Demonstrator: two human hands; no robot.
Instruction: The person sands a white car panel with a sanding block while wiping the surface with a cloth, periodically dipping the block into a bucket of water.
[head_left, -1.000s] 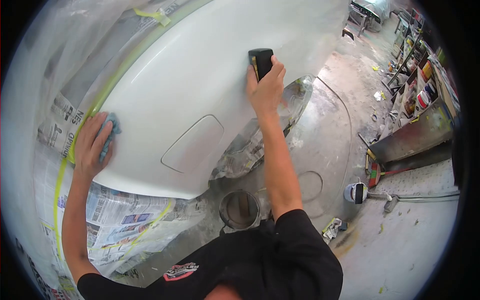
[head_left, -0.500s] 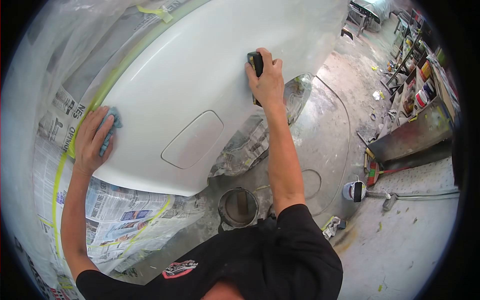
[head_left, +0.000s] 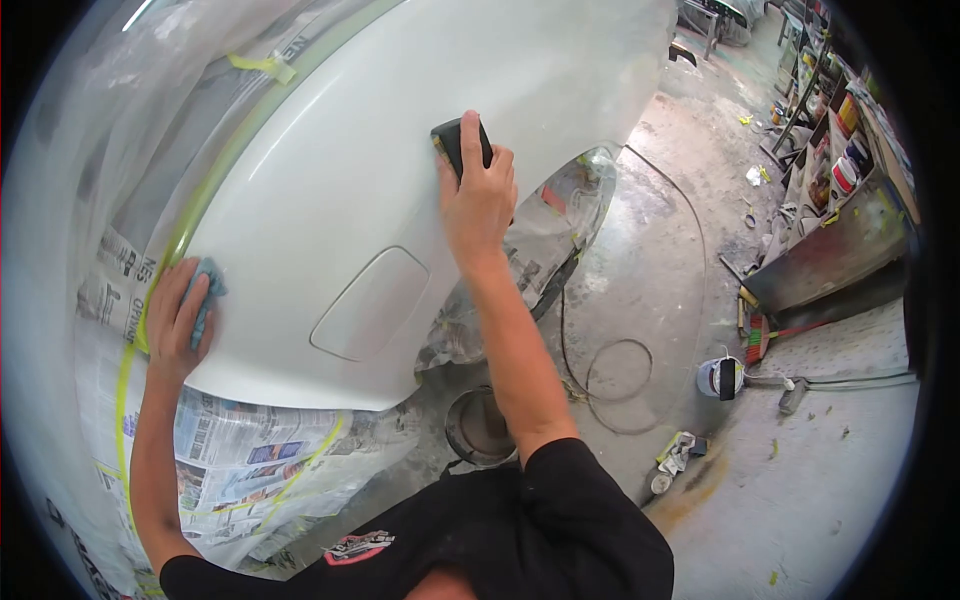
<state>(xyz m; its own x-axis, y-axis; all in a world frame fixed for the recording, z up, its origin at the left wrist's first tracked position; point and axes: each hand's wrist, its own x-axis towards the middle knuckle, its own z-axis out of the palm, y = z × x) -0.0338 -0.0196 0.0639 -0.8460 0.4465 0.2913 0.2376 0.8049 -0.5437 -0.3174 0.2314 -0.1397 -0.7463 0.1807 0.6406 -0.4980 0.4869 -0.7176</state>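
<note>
A white car body panel [head_left: 300,220] with a closed fuel flap [head_left: 370,302] spreads in front of me. My right hand [head_left: 478,205] grips a dark sanding block [head_left: 462,143], which lies against the panel above the flap; its underside is hidden. At the panel's left edge, my left hand [head_left: 180,318] rests with a crumpled blue cloth [head_left: 208,290] under its thumb and fingers. Green masking tape [head_left: 190,222] runs along that edge, beside newspaper and plastic sheeting.
Below the panel, a black bucket [head_left: 480,425] stands on the floor. A thin hose [head_left: 620,430] lies coiled to its right. Farther right are a white pail [head_left: 720,378], a broom head [head_left: 757,340] and a cluttered shelf [head_left: 825,170]. Newspaper masking [head_left: 235,440] covers the area under the panel.
My right hand has moved left and slightly down over the panel with the sanding block, which is now tilted differently. My left hand stays at the edge with the cloth. The view has shifted slightly.
</note>
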